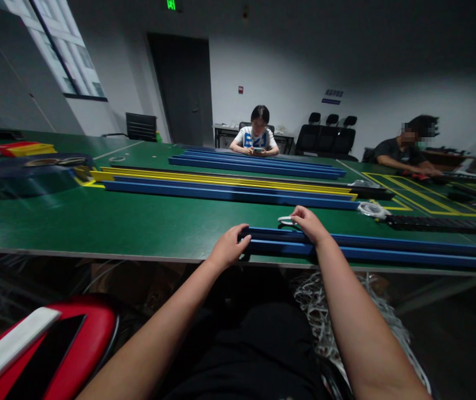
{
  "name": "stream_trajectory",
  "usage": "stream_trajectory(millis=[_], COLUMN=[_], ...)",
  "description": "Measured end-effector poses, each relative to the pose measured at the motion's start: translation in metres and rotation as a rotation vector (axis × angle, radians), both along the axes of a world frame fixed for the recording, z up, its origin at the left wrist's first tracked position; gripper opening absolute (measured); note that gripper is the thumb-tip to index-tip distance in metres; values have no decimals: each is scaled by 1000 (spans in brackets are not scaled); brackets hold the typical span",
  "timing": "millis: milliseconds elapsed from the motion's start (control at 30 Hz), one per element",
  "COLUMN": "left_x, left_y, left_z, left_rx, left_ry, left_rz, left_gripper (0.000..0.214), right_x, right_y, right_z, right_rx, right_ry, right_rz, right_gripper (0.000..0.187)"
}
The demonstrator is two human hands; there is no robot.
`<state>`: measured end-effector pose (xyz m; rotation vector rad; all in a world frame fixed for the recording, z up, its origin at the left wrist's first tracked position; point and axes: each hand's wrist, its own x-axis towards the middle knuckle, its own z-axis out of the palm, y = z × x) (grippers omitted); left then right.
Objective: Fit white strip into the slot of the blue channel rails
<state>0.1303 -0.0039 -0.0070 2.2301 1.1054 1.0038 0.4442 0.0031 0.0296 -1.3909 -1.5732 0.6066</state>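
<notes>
A long blue channel-shaped profile (371,253) lies along the near edge of the green table. My left hand (230,245) is closed around its left end, thumb on the near side and fingers at the far side. Over the profile reaches my right hand (309,224), its thumb and fingers pinching a thin white ring (286,220), which looks like a narrow roll of tape. The ring is held just beyond the profile, close to the table surface. Whether it touches the table I cannot tell.
Blue and yellow profiles (229,191) lie across the green table (158,228). A clear-wrapped coil (373,210) sits at their right end, a large dark roll (33,175) at left. Two people (258,136) sit across the table. Below are a red seat (91,328) and tangled white strips (316,305).
</notes>
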Motion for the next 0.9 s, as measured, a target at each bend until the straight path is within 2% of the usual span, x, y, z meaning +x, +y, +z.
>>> stream_trajectory(millis=[300, 400, 633, 767, 900], left_x=[1, 1, 5, 13, 24], left_y=[-1, 1, 8, 11, 19], left_z=[1, 2, 7, 15, 33], left_rx=[0, 9, 47, 101, 125], left_ry=[3, -24, -49, -34, -64], left_rz=[4, -6, -59, -105, -134], left_gripper=[43, 41, 37, 39, 38], right_x=[-1, -7, -30, -48, -66], right_y=[-3, -6, -11, -21, -30], right_z=[1, 3, 14, 18, 15], right_rx=[11, 2, 68, 135, 197], right_ry=[-90, -185, -391, -269, -161], right_rz=[-56, -93, -164, -144, -105], right_gripper=[22, 23, 12, 9, 9])
